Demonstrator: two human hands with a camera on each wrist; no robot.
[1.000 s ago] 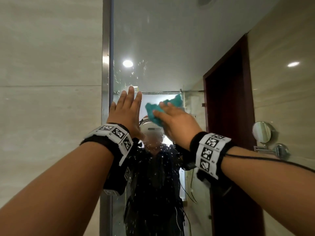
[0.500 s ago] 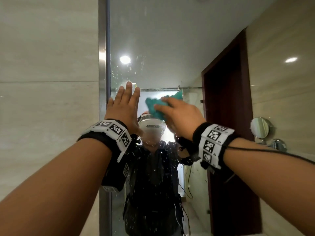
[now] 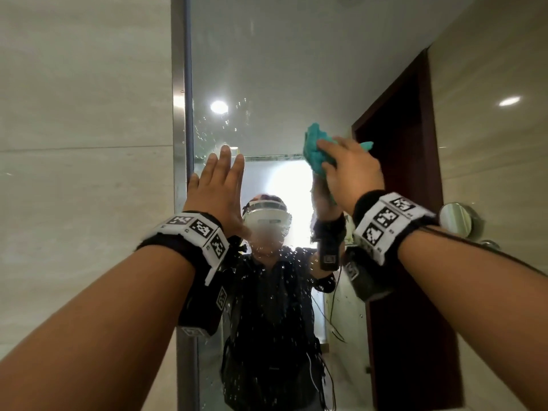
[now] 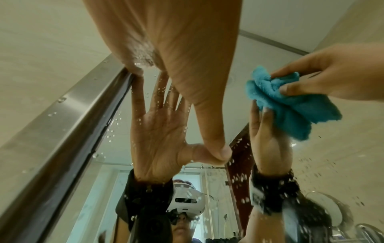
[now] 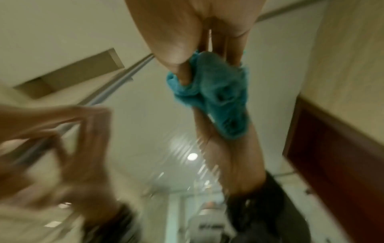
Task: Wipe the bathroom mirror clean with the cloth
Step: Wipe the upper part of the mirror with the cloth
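The wall mirror (image 3: 281,60) fills the middle of the head view, spotted with water drops at the lower part and near the reflected ceiling lamp. My left hand (image 3: 218,185) lies flat against the glass by its left frame, fingers straight and together. In the left wrist view the left hand (image 4: 182,69) meets its own reflection on the wet glass. My right hand (image 3: 350,170) grips a bunched teal cloth (image 3: 317,149) and presses it to the mirror up and right of the left hand. The cloth (image 4: 286,102) shows pinched by fingers; the right wrist view, blurred, shows the cloth (image 5: 216,92) held on the glass.
A steel frame strip (image 3: 179,114) borders the mirror on the left, with beige tiled wall (image 3: 83,143) beyond it. On the right a small round shaving mirror (image 3: 455,219) juts from the wall. The mirror reflects a dark wooden door (image 3: 403,173).
My right hand has swept the cloth to the right and slightly up across the glass. The left hand stays flat near the frame.
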